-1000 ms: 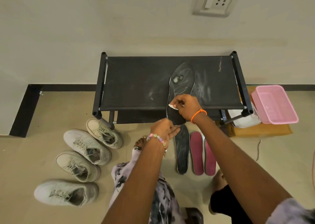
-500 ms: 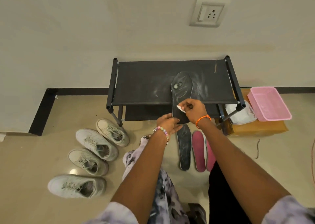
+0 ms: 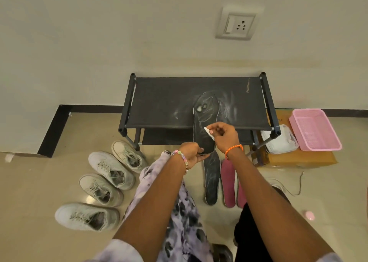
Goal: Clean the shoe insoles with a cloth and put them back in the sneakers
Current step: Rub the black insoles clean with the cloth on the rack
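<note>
A beige tiled floor runs to a plain wall, where a low black fabric-topped rack (image 3: 179, 102) stands, smeared with chalky streaks. A long dark insole (image 3: 204, 122) lies over its front edge. The left hand (image 3: 191, 154) pinches its heel; the right hand (image 3: 225, 134) grips a small white cloth (image 3: 208, 131) against it. Four worn white sneakers (image 3: 111, 168) lie nearby.

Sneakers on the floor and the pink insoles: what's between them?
In the head view, a black insole on the floor and the person's patterned trouser leg lie between the sneakers and pink insoles.
</note>
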